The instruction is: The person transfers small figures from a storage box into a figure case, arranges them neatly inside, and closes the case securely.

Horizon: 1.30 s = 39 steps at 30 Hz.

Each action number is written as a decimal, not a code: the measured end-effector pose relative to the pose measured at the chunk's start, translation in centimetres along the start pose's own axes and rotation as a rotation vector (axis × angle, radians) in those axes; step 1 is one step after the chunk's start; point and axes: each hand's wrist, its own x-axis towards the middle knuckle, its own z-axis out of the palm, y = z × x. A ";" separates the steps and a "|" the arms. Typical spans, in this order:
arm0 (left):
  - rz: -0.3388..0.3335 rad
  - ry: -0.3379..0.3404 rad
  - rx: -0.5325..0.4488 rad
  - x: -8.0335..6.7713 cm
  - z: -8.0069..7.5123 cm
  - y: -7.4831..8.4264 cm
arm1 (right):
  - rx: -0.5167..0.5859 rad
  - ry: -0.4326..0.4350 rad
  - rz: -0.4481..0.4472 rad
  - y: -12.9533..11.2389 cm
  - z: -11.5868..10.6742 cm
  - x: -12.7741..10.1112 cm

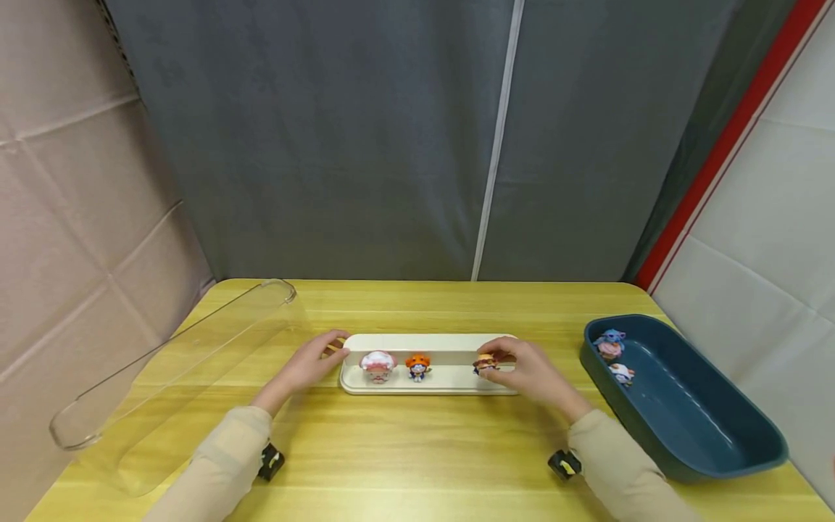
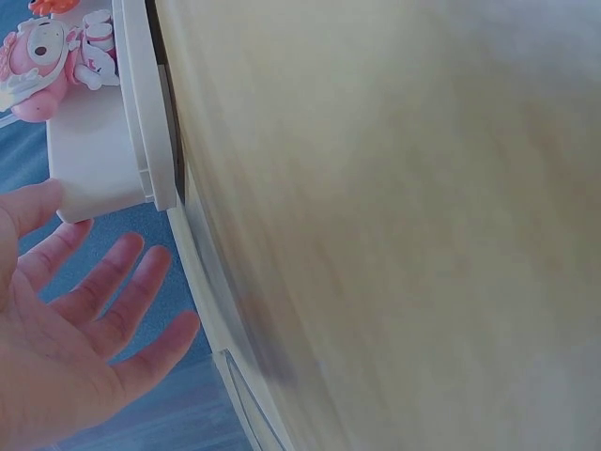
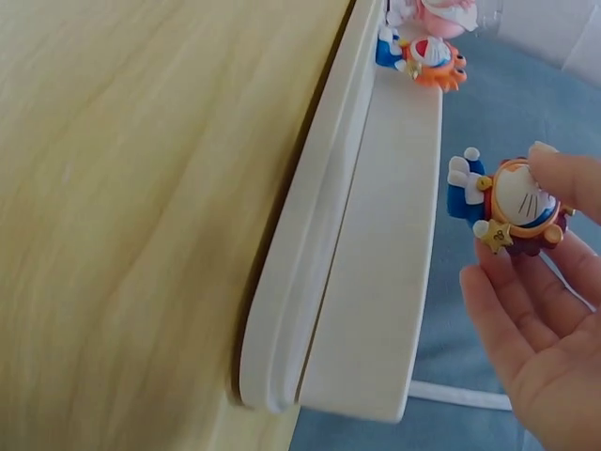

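White oblong plastic tray (image 1: 457, 386) is steadied at its left end by the left hand (image 1: 306, 367), fingers relaxed. A small blue-and-orange cat figurine (image 3: 512, 205) is pinched by the right hand (image 1: 531, 373) at the tray's right end (tipping likely if released tilted).

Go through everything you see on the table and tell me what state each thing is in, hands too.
White oblong tray: flat on table, three figurines on it.
Pink figurine: upright.
Orange-haired figurine: upright.
Blue-and-orange figurine: pinched by right hand.
Left hand: open at tray's end.
Clear plastic cover: off, lying aside.
Dark blue bin: holds two figurines.
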 end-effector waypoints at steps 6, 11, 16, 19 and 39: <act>0.001 0.001 -0.003 0.1 0.0 0.0 | -0.003 -0.010 0.001 -0.6 0.9 0.7; 0.004 -0.001 -0.004 0.1 0.1 -0.1 | 0.025 -0.006 -0.035 -0.8 1.7 1.3; -0.005 -0.005 0.002 0.1 0.0 -0.1 | 0.033 -0.005 -0.045 -0.9 2.3 1.8; -0.010 -0.004 0.004 0.1 0.0 0.0 | 0.019 -0.009 -0.024 -1.1 2.7 2.0; -0.008 0.001 0.007 0.0 0.0 0.1 | -0.081 -0.003 0.013 -0.7 4.7 2.5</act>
